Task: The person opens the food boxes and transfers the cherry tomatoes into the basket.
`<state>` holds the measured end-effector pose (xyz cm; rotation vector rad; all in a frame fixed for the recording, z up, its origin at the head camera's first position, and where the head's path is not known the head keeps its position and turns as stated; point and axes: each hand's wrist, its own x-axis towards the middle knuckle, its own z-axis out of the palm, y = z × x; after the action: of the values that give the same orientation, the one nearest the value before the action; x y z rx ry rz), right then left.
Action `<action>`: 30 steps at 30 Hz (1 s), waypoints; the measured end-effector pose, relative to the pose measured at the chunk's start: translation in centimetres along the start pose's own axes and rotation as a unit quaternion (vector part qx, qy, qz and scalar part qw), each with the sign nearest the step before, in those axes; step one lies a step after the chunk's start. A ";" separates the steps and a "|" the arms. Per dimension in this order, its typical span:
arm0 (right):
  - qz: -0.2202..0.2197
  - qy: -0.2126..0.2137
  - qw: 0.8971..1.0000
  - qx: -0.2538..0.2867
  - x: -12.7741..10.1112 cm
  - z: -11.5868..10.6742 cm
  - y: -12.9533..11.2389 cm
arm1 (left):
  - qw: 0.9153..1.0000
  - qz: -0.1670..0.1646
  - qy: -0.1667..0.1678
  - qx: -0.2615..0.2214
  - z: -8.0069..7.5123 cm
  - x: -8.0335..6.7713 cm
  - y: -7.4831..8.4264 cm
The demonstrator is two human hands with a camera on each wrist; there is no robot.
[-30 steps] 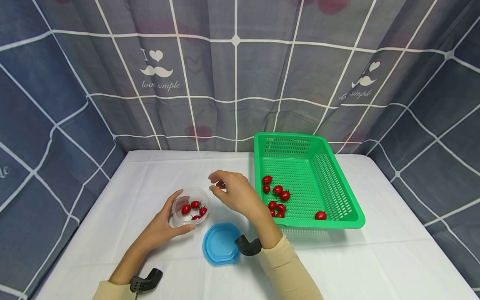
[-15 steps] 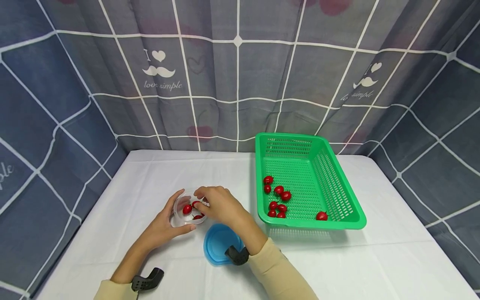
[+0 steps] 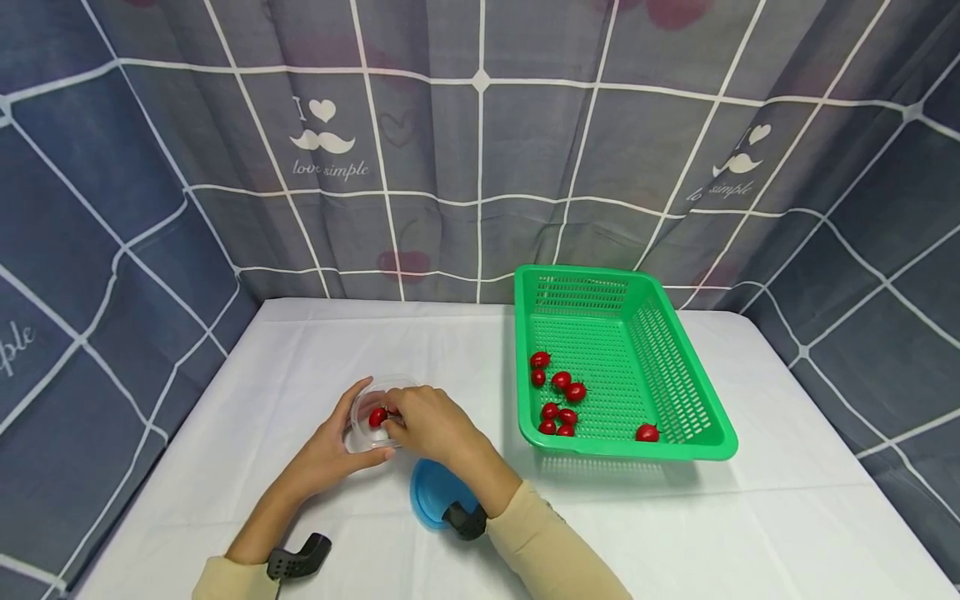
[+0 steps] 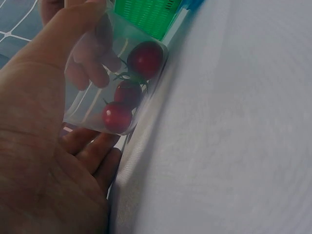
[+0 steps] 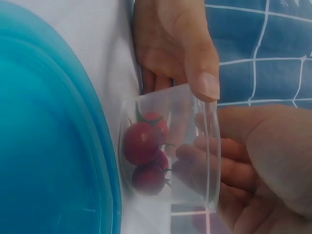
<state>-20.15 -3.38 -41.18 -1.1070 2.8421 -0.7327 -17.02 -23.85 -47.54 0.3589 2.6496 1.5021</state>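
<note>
My left hand (image 3: 324, 457) holds a small clear plastic container (image 5: 185, 195) between thumb and fingers. Several red cherry tomatoes (image 5: 141, 143) with green stems lie on its bottom. My right hand (image 3: 433, 423) has its fingers inside the container, over the tomatoes; in the left wrist view these fingers (image 4: 100, 73) hang apart from the fruit, with no tomato seen between them. From the head view, the right hand hides part of the container and most of its contents. A blue lid (image 3: 429, 493) lies on the table just below, partly under the right forearm.
A green basket (image 3: 637, 451) stands to the right with several cherry tomatoes (image 3: 561, 381) mostly along its left side and one (image 3: 647, 432) near its front right. White cloth (image 3: 360, 542) covers the table. A grey checked curtain (image 3: 420, 167) closes off the back and sides.
My right hand has moved left and down from above the table, and its fingers have gone into the container. The left hand keeps its hold. Tomatoes in the basket have not moved.
</note>
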 end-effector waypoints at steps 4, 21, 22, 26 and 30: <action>0.002 -0.001 1.000 -0.011 0.2 0.3 -0.2 | 1.000 -0.001 0.001 0.001 -0.1 0.0 -0.1; 0.069 -0.010 0.997 -0.027 1.4 1.3 -1.1 | 1.000 0.020 0.007 0.003 0.0 0.4 -0.2; 0.073 -0.015 0.997 -0.020 1.5 1.2 -1.1 | 1.000 0.020 0.007 0.002 0.0 0.4 -0.1; 0.092 -0.037 0.995 0.003 1.6 0.8 -1.2 | 1.000 0.015 0.001 -0.004 0.0 0.3 -0.2; 0.098 -0.042 0.994 0.004 1.7 0.7 -1.2 | 1.000 0.012 -0.004 -0.008 0.1 0.2 -0.2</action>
<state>-20.52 -5.53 -41.05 -0.8201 2.8206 -0.6666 -17.21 -23.83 -47.74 0.3954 2.6352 1.5241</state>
